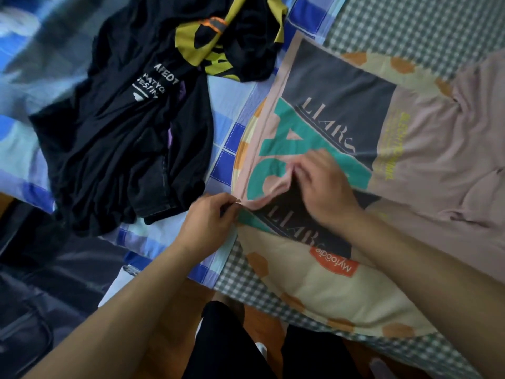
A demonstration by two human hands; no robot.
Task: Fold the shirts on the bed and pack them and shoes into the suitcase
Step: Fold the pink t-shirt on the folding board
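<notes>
Your left hand (pixel 210 217) pinches the near hem of the soft pink cotton shirt (pixel 426 149) with its teal and grey print, spread right on the bed; your right hand (pixel 325 187) grasps a fold beside it. Crumpled black shirts (pixel 114 149) lie far left.

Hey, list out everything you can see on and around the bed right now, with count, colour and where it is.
pink shirt: one, pale pink with teal and grey print, spread on the right, near edge lifted
black shirt: one, black with white lettering, crumpled at left
black and yellow garment: one, bunched at top centre
blue sheet: one, blue patchwork, under the dark clothes
checked quilt: one, cream with orange spots and a grey checked border, right side
left hand: pinches the pink shirt's edge
right hand: fingers grip the lifted fold
</notes>
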